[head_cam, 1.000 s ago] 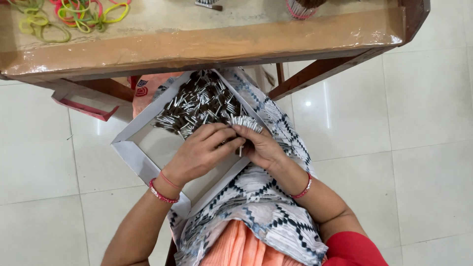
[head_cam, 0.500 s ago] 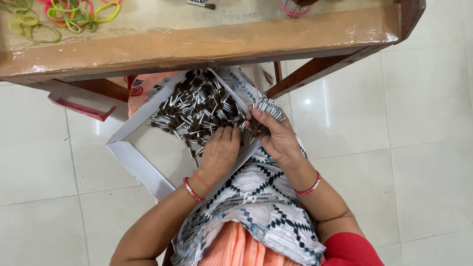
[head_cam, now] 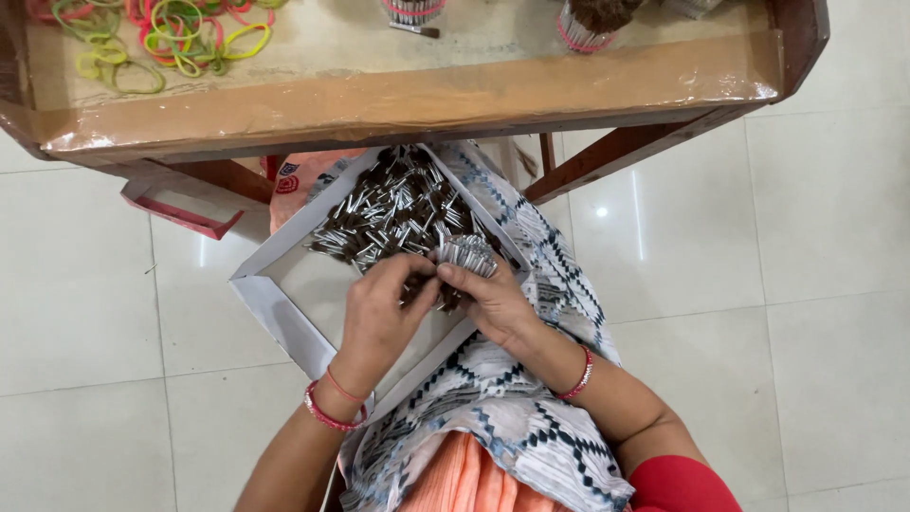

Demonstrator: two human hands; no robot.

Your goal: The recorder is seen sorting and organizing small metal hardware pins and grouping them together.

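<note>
Right hand (head_cam: pixel 493 301) grips a tight bundle of thin metal-tipped sticks (head_cam: pixel 466 254), fingers curled around it, at the near edge of the loose heap (head_cam: pixel 398 207) in the shallow white cardboard tray (head_cam: pixel 275 313) on the lap. Left hand (head_cam: pixel 379 318) pinches at the bundle's base, fingertips pressed to it. Half a second ago the left hand lay flatter in the heap, so the bundle looks freshly gathered and is now being squared. The sticks are slim, dark with shiny silver ends; a patterned cloth (head_cam: pixel 493 398) lies under the tray. Coloured rubber bands (head_cam: pixel 180 33), soft loops, lie on the wooden bench (head_cam: pixel 408 95) above.
</note>
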